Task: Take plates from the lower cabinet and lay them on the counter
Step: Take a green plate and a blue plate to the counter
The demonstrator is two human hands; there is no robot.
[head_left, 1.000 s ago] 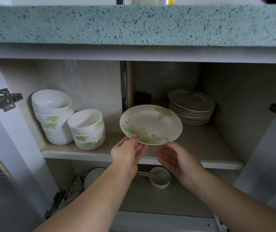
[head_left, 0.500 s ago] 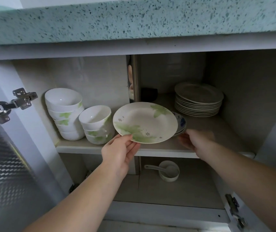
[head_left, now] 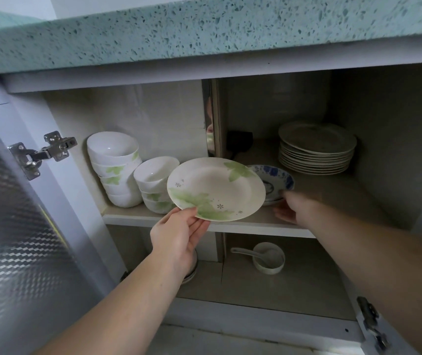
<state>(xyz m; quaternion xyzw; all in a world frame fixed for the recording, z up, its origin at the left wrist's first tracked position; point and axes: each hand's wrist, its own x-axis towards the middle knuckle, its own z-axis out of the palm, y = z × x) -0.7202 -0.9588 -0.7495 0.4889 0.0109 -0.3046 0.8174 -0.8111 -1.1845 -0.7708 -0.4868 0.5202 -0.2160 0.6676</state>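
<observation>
**One plate out, a second within reach**

Our left hand (head_left: 179, 233) pinches the near rim of the green-leaf plate (head_left: 216, 188), holding it tilted in front of the upper shelf (head_left: 230, 225). Our right hand (head_left: 294, 208) is blurred at the rim of the blue plate (head_left: 277, 176) on that shelf; we cannot tell whether it grips. A plate stack (head_left: 316, 147) sits behind, bowls (head_left: 128, 172) to the left, under the counter (head_left: 204, 34).
</observation>
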